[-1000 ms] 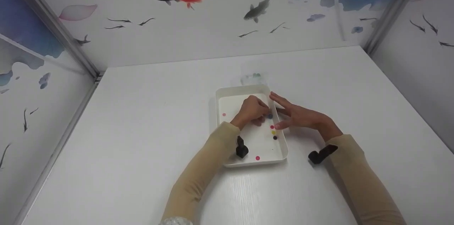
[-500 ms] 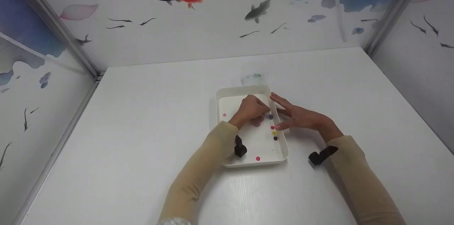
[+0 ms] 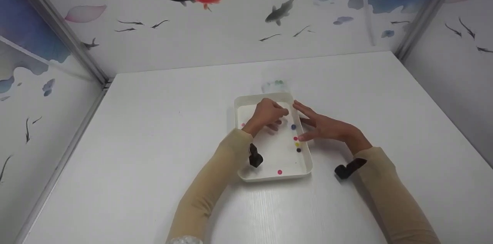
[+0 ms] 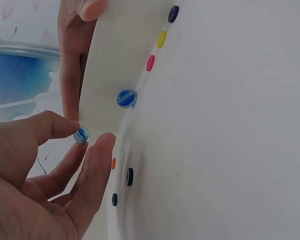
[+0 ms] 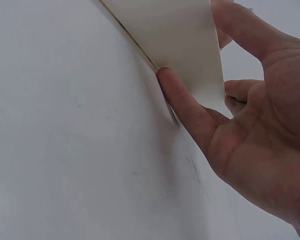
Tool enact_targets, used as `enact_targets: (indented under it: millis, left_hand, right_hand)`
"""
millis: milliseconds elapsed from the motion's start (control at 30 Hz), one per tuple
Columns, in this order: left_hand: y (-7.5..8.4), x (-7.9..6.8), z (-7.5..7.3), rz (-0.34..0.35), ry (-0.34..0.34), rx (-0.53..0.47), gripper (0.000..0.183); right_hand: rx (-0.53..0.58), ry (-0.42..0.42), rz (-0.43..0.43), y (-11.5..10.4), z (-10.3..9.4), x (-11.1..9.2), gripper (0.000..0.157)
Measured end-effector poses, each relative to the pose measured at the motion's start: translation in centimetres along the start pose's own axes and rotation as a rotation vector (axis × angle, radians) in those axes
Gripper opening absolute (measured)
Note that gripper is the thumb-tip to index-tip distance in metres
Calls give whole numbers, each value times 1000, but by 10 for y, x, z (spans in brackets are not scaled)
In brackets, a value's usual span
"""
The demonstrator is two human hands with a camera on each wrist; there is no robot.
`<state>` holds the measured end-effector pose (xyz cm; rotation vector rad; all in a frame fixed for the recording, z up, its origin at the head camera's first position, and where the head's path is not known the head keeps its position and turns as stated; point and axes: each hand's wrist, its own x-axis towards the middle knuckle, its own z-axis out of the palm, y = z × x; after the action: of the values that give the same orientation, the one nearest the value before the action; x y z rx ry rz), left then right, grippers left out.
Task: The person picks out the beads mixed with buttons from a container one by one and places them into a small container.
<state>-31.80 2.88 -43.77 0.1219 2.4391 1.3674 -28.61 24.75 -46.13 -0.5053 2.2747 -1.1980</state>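
Observation:
My left hand (image 3: 266,113) is over the far half of a white tray (image 3: 275,177). In the left wrist view it pinches a clear glass marble (image 4: 81,135) with blue swirls between thumb and a finger. A second blue marble (image 4: 126,98) lies against the tray's right wall. Beside it along that wall are a red button (image 4: 150,63), a yellow button (image 4: 161,39) and a dark button (image 4: 173,14). My right hand (image 3: 327,125) holds the right wall, its thumb over the rim and its other fingers along the outside.
A pink button (image 3: 280,172) lies near the tray's front edge, and a paler pink one (image 3: 243,124) by its left wall. Dark buttons (image 4: 129,176) and an orange button (image 4: 113,163) sit farther along. Behind the tray is a clear bag (image 3: 274,86) with green pieces.
My left hand has moved left and slightly away from the tray's right wall with the marble, uncovering more of the other blue marble. The right hand has stayed in place.

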Motion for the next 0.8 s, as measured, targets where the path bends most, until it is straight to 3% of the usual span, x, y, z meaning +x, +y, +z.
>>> enact_targets:
  millis: [300, 567, 800]
  left_hand:
    - [1, 2, -9, -20, 32, -24, 25]
    - [11, 5, -21, 28, 52, 9, 26]
    - [17, 6, -30, 30, 83, -36, 28]
  right_hand:
    - [16, 4, 2, -2, 2, -1, 113]
    - [-4, 9, 0, -2, 2, 0, 114]
    - [-11, 9, -13, -1, 2, 0, 115]
